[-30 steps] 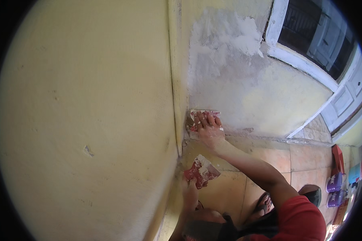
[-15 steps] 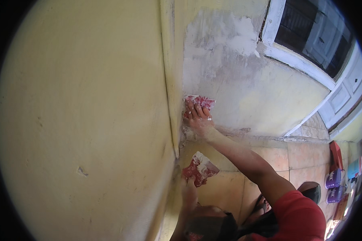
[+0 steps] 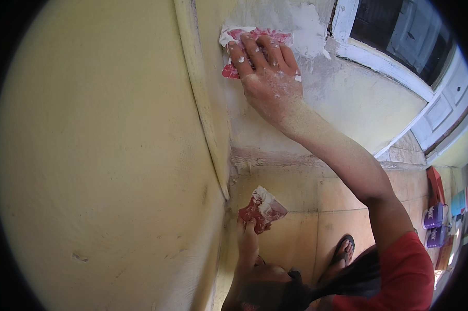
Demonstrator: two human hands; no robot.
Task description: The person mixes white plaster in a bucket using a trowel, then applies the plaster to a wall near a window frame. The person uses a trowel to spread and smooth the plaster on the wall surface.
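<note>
My right hand (image 3: 275, 80), speckled with white, is closed on a red putty spreader (image 3: 231, 71) and holds it flat against the wall, close to the inside corner. White putty smears the spreader's top edge. Lower down, my left hand (image 3: 248, 238) grips a second red putty spreader (image 3: 250, 211) above the tiles, its thumb on the near part. A lump of white putty (image 3: 268, 201) sits on that blade. Around my right hand the wall has a grey and white patch (image 3: 311, 28) over yellow paint.
A yellow wall (image 3: 99, 155) fills the left side, with a raised vertical strip (image 3: 196, 88) by the corner. At upper right is a white-framed window (image 3: 384, 65). Tiled floor (image 3: 291, 243) lies below, with my sandalled foot (image 3: 344, 250). Purple tubs (image 3: 433, 215) and a red object (image 3: 435, 185) stand far right.
My right hand has moved up the wall with its spreader, from near the wall's base to the patched area. The left hand and its loaded spreader stay nearly in place.
</note>
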